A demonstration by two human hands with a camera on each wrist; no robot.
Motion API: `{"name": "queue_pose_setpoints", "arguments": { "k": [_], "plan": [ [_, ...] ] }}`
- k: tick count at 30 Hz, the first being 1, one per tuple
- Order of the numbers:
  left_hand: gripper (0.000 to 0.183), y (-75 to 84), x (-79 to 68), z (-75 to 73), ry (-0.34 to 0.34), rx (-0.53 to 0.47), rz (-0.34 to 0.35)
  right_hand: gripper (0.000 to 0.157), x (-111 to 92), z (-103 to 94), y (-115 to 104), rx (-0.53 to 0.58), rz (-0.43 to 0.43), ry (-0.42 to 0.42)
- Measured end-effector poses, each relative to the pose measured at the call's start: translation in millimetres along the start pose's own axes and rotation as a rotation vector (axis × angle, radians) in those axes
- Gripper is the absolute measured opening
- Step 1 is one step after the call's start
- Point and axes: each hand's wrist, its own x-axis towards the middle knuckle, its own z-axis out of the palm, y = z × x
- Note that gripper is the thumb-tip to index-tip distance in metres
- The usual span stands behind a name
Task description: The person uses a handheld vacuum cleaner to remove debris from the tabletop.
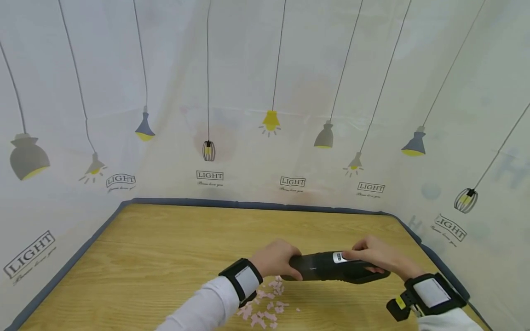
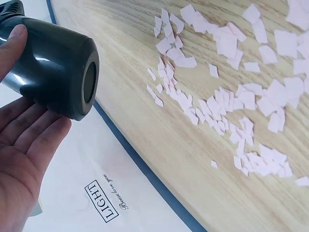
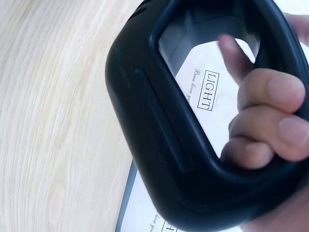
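A black handheld vacuum cleaner (image 1: pixel 327 271) is held level above the wooden table in the head view. My left hand (image 1: pixel 275 259) grips its front end, thumb and fingers on opposite sides of the round dark body (image 2: pixel 53 63) in the left wrist view. Fingers of my right hand (image 3: pixel 270 116) curl through the loop handle (image 3: pixel 154 125) at the rear; in the head view that hand's thumb lies near a white label (image 1: pixel 339 257). Small pale pink paper scraps (image 2: pixel 227 41) lie scattered on the table beyond the vacuum's round end, partly behind my left wrist in the head view.
The wooden table (image 1: pixel 165 248) has a dark blue edge strip (image 1: pixel 265 206) along its back and sides. White sheeting (image 1: pixel 248 69) printed with hanging lamps rises behind and beside it. Each wrist wears a black band, and a small black device (image 1: pixel 399 308) sits by the right one.
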Motion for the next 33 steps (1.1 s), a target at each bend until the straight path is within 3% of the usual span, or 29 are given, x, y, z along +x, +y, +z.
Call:
{"name": "queue_pose_setpoints", "arguments": {
  "k": [9, 21, 33],
  "plan": [
    [0.035, 11.5, 0.9, 5.9, -0.058, -0.055, -0.01, 0.037, -2.2, -0.5, 9.8, 0.001, -0.072, -0.03],
    [0.027, 29.3, 0.4, 21.7, -0.111, -0.089, 0.047, 0.036, -9.0, -4.7, 21.7, 0.005, -0.09, -0.112],
    [0.027, 30.1, 5.7, 33.8, -0.109, -0.086, 0.084, 0.033, -12.3, -5.9, 27.1, 0.021, -0.096, -0.125]
  ]
}}
